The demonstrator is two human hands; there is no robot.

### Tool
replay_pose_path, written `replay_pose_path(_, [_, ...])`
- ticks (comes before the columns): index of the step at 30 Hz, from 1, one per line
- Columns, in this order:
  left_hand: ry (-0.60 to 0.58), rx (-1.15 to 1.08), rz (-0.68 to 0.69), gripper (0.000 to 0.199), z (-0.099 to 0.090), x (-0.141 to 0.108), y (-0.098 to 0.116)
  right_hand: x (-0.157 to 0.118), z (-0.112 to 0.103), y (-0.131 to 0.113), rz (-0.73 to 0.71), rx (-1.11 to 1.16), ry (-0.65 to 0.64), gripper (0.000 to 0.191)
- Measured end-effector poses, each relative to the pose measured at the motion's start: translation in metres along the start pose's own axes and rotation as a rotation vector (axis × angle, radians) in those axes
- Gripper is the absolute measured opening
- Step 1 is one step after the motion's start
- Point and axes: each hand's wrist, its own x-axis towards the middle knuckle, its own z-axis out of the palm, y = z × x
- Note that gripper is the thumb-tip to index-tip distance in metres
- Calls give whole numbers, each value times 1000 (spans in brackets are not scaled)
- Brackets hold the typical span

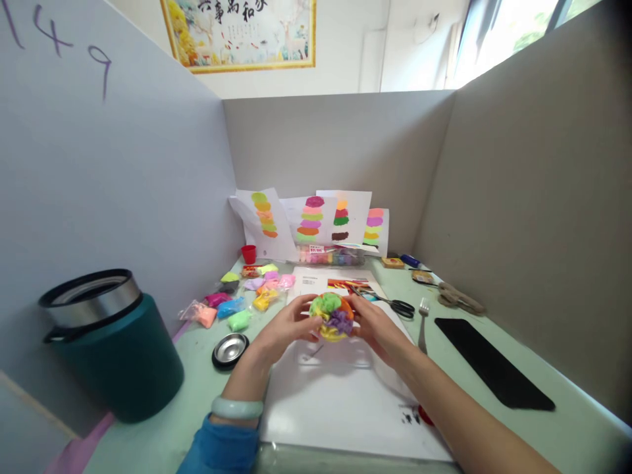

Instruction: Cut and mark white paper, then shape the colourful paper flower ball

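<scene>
Both hands hold a round lump of modelling clay (333, 317) above a white board (316, 408). Its top is ruffled in green, purple and yellow, with an orange rim showing at the right. My left hand (295, 321) curls its fingers round the left side, the thumb resting on the front. On the right side, the fingers of my right hand (372, 322) press against the clay. A clear flat plastic piece (336, 355) lies on the board under the hands. Just behind them, black-handled scissors (397, 306) rest on a printed booklet (316, 280).
Several bagged clay pieces (239, 319) lie to the left, by a metal lid (230, 350) and a large teal flask (118, 355). A fork (423, 322), a black strip (488, 362) and a bundled tan cloth (459, 297) are on the right. Painted papers (269, 243) lean at the back; partitions enclose the table.
</scene>
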Motion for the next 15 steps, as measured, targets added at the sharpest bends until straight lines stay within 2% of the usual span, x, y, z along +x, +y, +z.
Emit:
replay_pose_path(3, [6, -118, -9, 58, -1, 1, 0, -3, 0, 1, -163, -103, -21, 44])
replay_pose_path(7, [28, -180, 3, 53, -3, 2, -1, -5, -1, 9, -301, -362, -11, 62])
replay_pose_path(12, [40, -168, 33, 52, 2, 3, 0, -6, 2, 16, -555, -613, 97, 57])
replay_pose_path(15, [34, -150, 54, 59, 7, 3, -1, -8, 5, 17, -714, -727, 100, 57])
